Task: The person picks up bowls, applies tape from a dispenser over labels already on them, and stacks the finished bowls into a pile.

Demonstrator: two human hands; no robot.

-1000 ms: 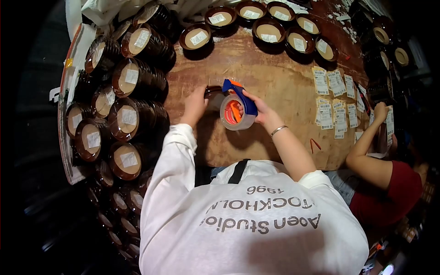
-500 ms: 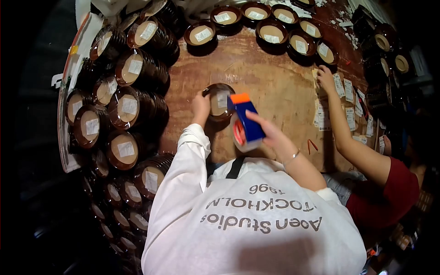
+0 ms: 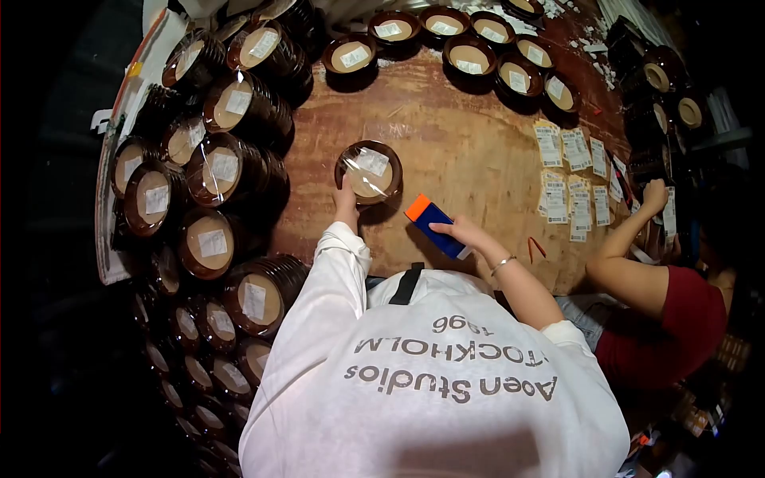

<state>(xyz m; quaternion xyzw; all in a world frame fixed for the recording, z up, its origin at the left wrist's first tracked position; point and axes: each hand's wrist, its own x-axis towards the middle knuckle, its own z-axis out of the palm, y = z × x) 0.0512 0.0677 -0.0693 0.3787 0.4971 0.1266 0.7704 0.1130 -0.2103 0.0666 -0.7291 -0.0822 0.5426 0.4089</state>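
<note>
Head view, looking down over the person's white shirt; wooden desk (image 3: 454,143) at centre frame. Left hand (image 3: 345,197) reaches to 12 o'clock and its fingertips touch the near rim of a round brown tub (image 3: 369,170) with a white label under clear film; cannot tell if this grip is clenched on the rim or only pressing. The tub sits on the desk just left of centre, apart from the other tubs. Right hand (image 3: 464,233) at 1 o'clock of the body; its grip is wrapped around a blue tape dispenser (image 3: 431,219) with an orange end pointing to 10 o'clock, low over the desk, near the tub at its 4 o'clock, not touching it. Bracelet (image 3: 503,264) on the right wrist. Stacked tubs (image 3: 231,103) crowd the 9 o'clock side; a row of tubs (image 3: 470,57) runs along 12 o'clock. Label sheets (image 3: 570,171) lie at 3 o'clock. A co-worker's hand (image 3: 657,195) is at the far 3 o'clock edge, its red sleeve below.
</note>
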